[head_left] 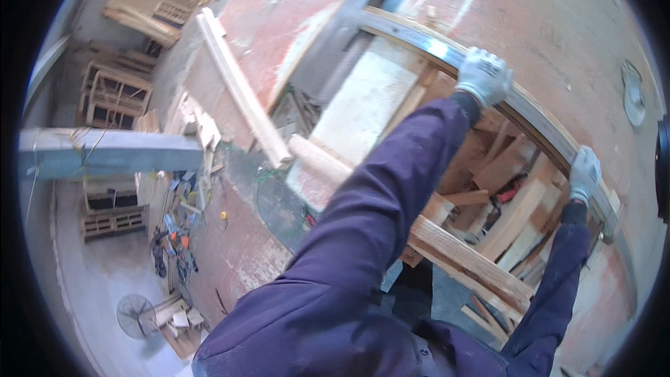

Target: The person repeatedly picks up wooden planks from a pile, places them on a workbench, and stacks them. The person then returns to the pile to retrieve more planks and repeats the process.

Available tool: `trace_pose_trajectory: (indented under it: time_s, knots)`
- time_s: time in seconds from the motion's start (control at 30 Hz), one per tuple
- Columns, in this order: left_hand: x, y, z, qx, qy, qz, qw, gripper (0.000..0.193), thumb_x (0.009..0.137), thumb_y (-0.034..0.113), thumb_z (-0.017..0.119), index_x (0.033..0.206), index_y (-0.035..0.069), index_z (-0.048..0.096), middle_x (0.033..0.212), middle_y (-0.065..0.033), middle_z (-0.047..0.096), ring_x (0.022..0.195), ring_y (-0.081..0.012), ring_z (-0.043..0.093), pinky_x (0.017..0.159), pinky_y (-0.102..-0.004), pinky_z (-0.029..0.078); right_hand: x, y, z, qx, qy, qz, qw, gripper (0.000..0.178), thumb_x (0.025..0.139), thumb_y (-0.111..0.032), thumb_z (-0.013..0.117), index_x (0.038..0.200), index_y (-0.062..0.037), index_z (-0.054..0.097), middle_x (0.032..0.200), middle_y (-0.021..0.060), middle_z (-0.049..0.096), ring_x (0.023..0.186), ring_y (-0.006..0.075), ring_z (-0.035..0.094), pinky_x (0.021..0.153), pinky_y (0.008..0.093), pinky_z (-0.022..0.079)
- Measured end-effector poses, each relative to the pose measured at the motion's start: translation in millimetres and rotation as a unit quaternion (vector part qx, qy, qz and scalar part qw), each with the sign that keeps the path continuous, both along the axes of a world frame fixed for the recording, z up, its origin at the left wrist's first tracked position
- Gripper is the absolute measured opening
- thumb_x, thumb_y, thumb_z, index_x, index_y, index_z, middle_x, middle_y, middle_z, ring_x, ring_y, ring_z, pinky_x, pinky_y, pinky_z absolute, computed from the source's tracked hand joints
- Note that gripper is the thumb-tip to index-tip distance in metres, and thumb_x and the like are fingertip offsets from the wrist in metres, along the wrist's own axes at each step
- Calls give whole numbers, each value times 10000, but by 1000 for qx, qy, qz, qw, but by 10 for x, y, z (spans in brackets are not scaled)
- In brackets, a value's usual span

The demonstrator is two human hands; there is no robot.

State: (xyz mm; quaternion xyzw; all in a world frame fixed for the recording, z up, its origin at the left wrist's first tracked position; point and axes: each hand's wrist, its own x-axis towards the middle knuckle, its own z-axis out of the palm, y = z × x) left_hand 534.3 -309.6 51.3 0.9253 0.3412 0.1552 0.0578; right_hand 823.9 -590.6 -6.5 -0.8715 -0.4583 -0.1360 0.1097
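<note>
A long straight bar (534, 117) with a shiny grey face and wood-coloured edges runs slantwise across the upper right. Both of my hands wear pale gloves. My left hand (484, 75) is closed over the bar near its middle. Farther right, close to the bar's near end, my right hand (585, 173) is closed round it too. Under my arms, a wooden rail (474, 265) lies roughly parallel to the bar. Between the two are loose wood offcuts (520, 220) and a small red item, partly hidden. The undersides of my fingers are out of sight.
To the left lies a long pale timber strip (244, 87) beside a whitish board (363, 94). A grey beam (112, 152) juts in from the left edge. A fan (136, 315) stands at lower left. One sandal (633, 93) lies on the worn reddish surface at far right.
</note>
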Motion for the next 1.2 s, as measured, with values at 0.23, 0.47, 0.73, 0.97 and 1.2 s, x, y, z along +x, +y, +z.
trace_pose_trajectory:
  time_s: [0.23, 0.47, 0.73, 0.97, 1.2]
  knots:
    - [-470, -511, 55, -55, 32, 9, 998, 333, 980, 351, 507, 906, 127, 742, 951, -92, 713, 954, -267, 618, 855, -471, 411, -484, -552, 121, -17, 69, 47, 996, 266, 1016, -297, 510, 1011, -88, 674, 1064, 139, 685, 1048, 362, 615, 939, 482, 473]
    - [-1485, -733, 321, -106, -82, 25, 991, 209, 908, 247, 579, 922, 94, 720, 917, -152, 702, 914, -337, 645, 958, -493, 446, -571, -842, 49, -224, 12, 195, 955, 147, 985, -183, 541, 1025, -85, 643, 1035, 111, 669, 989, 338, 621, 889, 463, 498]
    - [-4484, 347, 350, 20, 30, 552, 833, 800, 870, 512, 692, 1460, 16, 476, 1478, -223, 485, 1354, -386, 477, 1101, -529, 386, -252, -619, -195, -202, 136, -7, 970, 411, 1025, -413, 512, 1050, -78, 747, 1023, 171, 744, 972, 363, 701, 850, 478, 536]
    - [-4987, 488, 160, -29, 29, 610, 791, 866, 852, 403, 689, 1562, 48, 342, 1470, -261, 456, 1292, -419, 527, 999, -554, 489, -271, -155, 101, -136, 179, -174, 959, 715, 1020, -619, 435, 861, -4, 762, 864, 237, 743, 879, 425, 716, 821, 518, 527]
    - [-5410, 627, -116, -159, -218, 598, 755, 883, 843, 302, 713, 1588, 38, 319, 1382, -287, 532, 1281, -418, 560, 1080, -460, 461, -723, -514, 960, -35, 211, -100, 972, 598, 1024, -476, 526, 770, 47, 664, 625, 118, 597, 631, 209, 532, 696, 457, 471]
